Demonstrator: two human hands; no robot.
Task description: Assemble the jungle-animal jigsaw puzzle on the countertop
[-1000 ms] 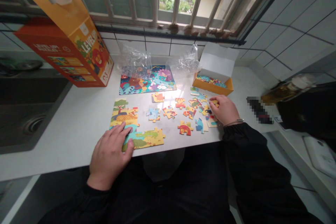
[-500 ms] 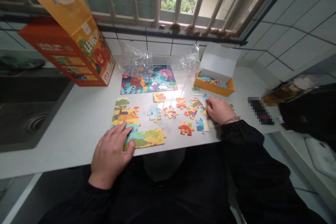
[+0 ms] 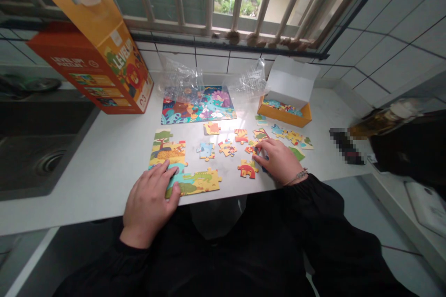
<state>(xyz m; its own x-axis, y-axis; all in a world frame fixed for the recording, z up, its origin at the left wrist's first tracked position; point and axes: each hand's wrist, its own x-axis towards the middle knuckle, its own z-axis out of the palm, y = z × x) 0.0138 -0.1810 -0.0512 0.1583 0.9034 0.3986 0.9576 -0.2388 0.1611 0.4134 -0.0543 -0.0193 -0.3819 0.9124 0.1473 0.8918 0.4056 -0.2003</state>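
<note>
Leftward of the red piece (image 3: 247, 170), the left hand (image 3: 151, 202) lies palm down on the joined puzzle section (image 3: 198, 182), thumb apart from loosely extended fingers, gripping nothing; the section's near strip points lengthwise toward the red piece but stops short; the blue piece (image 3: 206, 150) sits left of and beyond it. Just beyond the red piece, a partly covered orange piece (image 3: 249, 149) lies left of the right hand's (image 3: 278, 161) fingertips, its long axis hidden; that hand is much nearer, thumb and forefinger close together, though whether they pinch anything I cannot tell.
</note>
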